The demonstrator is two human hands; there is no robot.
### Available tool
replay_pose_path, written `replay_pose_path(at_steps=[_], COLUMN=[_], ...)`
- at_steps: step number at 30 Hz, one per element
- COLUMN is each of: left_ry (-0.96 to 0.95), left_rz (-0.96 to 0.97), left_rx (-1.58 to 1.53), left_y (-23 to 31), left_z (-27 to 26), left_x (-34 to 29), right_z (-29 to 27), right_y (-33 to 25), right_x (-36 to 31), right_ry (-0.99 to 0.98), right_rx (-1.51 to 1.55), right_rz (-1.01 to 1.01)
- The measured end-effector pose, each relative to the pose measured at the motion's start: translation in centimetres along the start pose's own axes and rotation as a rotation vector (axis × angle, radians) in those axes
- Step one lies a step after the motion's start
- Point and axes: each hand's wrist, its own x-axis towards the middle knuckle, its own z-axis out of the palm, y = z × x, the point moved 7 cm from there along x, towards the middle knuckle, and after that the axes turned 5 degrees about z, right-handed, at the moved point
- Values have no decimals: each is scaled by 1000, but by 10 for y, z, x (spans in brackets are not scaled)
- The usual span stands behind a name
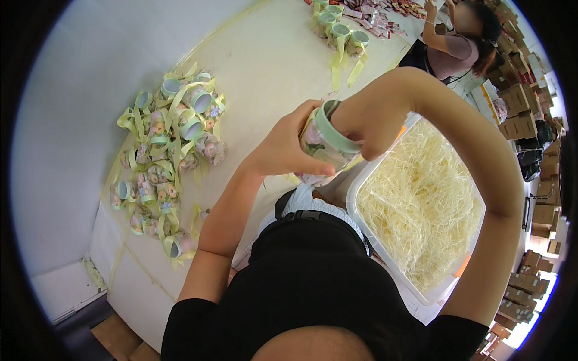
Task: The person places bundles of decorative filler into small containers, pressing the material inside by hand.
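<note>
My left hand (284, 143) is wrapped round a floral cylindrical box (330, 150) with a pale green rim, its thumb along the near side. The box is tilted, with its mouth toward my right arm. My right hand (372, 125) reaches into that mouth; its fingers are hidden inside, so what they hold cannot be made out. Close by on the right stands a clear plastic tub (356, 210) heaped with cream shredded paper filler (421, 201).
Many similar floral boxes (174, 141) with yellow ribbons are piled on the white table (253, 66) at left. Several more boxes (340, 33) stand at the far edge beside red packets (376, 21). A co-worker (460, 48) sits far right, near stacked cartons (518, 108).
</note>
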Motion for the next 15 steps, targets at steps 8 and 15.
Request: replay_pose_path(at_steps=[8,15], left_ry=[-60,-139], left_rz=[71,87], left_rx=[-60,82], left_y=[-5,2], left_z=[-11,10], left_x=[-6,-1], right_z=[-8,28], right_y=[3,-12], right_x=[-68,-22], right_ry=[462,197], right_rx=[2,-7], right_rz=[-274,-111])
